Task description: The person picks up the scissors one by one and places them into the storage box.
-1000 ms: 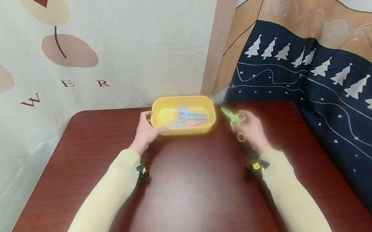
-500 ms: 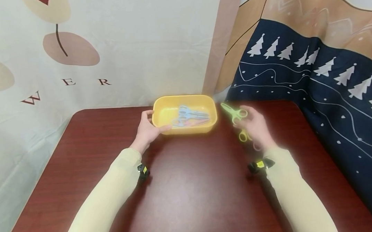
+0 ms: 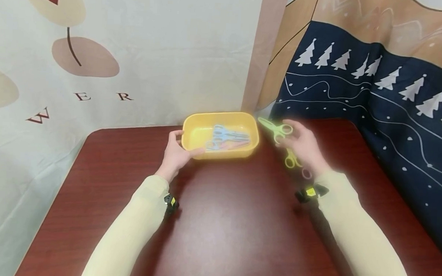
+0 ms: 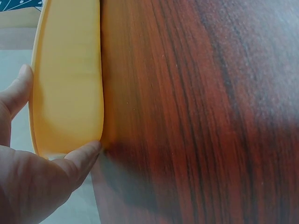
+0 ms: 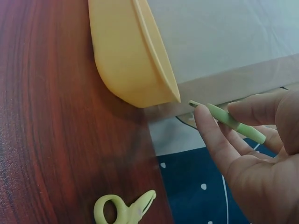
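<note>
A yellow plastic bin [image 3: 220, 155] sits near the table's back edge. My left hand [image 3: 175, 156] grips its left end, thumb along the front wall and fingers at the far side; in the left wrist view the bin's wall [image 4: 70, 79] fills the span between them. Inside lie blue scissors [image 3: 221, 134] and pink scissors [image 3: 233, 145]. To the right, my right hand [image 3: 305, 146] pinches green scissors [image 3: 277, 129] above the table, blades towards the bin. In the right wrist view these scissors [image 5: 236, 123] appear edge-on between thumb and fingers.
Yellow-green scissors [image 3: 291, 158] lie on the table beneath my right hand, partly hidden. A pink scissor handle [image 3: 306, 172] shows by the right wrist. Behind the reddish-brown table [image 3: 225, 220] hang a pale printed cloth [image 3: 165, 49] and a dark blue tree-patterned cloth [image 3: 330, 89].
My right hand has raised the green scissors and brought their blades closer to the bin. More of the yellow-green scissors and a pink handle have come into sight. The left hand keeps its grip.
</note>
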The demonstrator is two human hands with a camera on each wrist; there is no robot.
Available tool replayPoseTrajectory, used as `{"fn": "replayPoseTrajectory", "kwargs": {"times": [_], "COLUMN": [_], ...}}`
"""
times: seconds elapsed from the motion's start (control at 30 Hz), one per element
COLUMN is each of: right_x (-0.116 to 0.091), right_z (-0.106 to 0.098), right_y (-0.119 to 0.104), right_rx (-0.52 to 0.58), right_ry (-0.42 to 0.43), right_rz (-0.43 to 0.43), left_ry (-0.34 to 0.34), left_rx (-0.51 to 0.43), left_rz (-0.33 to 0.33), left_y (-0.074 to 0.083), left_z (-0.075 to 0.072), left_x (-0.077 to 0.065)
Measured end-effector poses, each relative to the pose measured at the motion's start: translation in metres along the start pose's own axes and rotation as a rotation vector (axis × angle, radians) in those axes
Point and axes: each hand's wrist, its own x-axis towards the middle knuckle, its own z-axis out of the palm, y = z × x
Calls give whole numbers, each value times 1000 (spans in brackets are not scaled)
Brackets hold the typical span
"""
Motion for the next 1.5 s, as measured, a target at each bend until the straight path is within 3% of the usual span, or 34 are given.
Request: {"fn": "replayPoseTrajectory", "kwargs": {"times": [0.43, 0.77, 0.93, 1.5], "right_x": [6, 5, 6, 15], "right_z": [7, 12, 17, 30], "right_y": [-11, -20, -23, -32], "right_rx": [91, 47, 112, 1], "right_ry": [-47, -68, -97, -128], "right_rz": [-25, -9, -29, -81], "left_ry": [7, 7, 10, 14], "left_rx": [2, -6, -7, 4], "left_rz": [7, 3, 4, 6], "left_y": [0, 2, 2, -1], "left_z": [1, 1, 1, 1], "left_x": [1, 0, 0, 0]}}
